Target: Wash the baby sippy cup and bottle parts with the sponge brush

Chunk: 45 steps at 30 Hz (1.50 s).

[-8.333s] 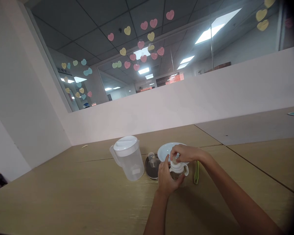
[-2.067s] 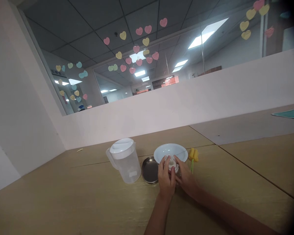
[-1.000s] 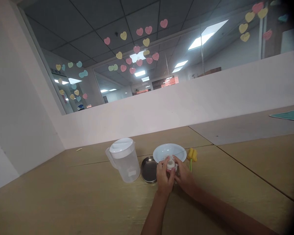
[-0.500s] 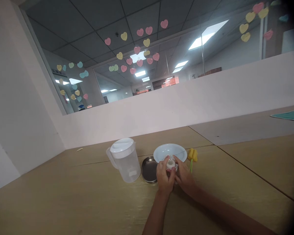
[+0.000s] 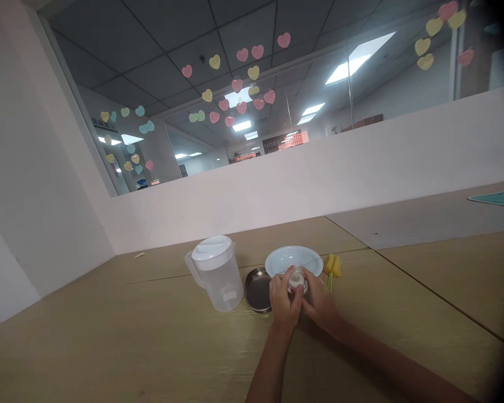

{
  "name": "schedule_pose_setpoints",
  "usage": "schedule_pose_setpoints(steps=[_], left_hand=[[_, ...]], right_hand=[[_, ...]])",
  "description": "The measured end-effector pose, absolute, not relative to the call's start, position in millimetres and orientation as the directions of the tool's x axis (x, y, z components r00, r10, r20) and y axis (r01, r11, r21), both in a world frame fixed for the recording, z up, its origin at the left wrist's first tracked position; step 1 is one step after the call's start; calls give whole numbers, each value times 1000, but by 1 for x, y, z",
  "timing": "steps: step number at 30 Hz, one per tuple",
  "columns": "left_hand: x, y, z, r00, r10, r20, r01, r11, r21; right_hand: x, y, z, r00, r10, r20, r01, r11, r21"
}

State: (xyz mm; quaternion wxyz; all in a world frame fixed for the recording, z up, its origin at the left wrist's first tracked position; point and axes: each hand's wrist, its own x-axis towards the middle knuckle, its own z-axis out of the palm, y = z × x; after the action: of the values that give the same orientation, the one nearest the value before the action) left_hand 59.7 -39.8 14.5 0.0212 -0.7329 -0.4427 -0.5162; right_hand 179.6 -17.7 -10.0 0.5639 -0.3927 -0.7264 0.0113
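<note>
My left hand (image 5: 284, 299) and my right hand (image 5: 320, 301) are closed together around what looks like a baby bottle (image 5: 296, 279), with a white collar and a clear top. My fingers hide most of its lower part. It is held in front of a pale blue-white basin (image 5: 277, 258). Left of my hands lies a round, shallow metal dish (image 5: 257, 291). A yellow tulip-shaped sponge brush (image 5: 332, 265) with a green stem lies to the right of the basin.
A clear plastic pitcher (image 5: 223, 285) with a white lid stands left of the metal dish. The wooden table (image 5: 151, 336) meets a white wall (image 5: 252, 201) below a window. A teal cloth (image 5: 499, 198) lies at the far right.
The view has shifted slightly. My hands stay around the bottle, which is turned a little, and my right fingers sit slightly differently on its collar.
</note>
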Motion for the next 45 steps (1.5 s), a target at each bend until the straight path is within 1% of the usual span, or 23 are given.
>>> schedule_pose_setpoints(steps=[5,11,20,26,32,40,45], left_hand=[[62,-38,13,67,629,775,654,-614,442],[64,-36,12,75,620,781,620,-642,450],[62,-32,15,93,598,796,622,-659,422],[62,-31,15,110,552,826,636,-678,369],[62,-31,18,113,552,826,652,-668,358],[61,-33,23,113,561,820,648,-667,367],[61,-32,21,95,569,817,638,-665,389]], right_hand=[[182,-17,-10,-62,561,826,613,675,-412],[182,-18,-6,-51,565,823,605,674,-425],[181,-14,-6,-6,552,834,606,665,-436],[182,-14,-2,-49,554,831,576,695,-430],[182,-14,0,-50,539,841,583,700,-413],[182,-16,3,-65,597,800,586,672,-454],[182,-16,8,-83,594,800,612,664,-429]])
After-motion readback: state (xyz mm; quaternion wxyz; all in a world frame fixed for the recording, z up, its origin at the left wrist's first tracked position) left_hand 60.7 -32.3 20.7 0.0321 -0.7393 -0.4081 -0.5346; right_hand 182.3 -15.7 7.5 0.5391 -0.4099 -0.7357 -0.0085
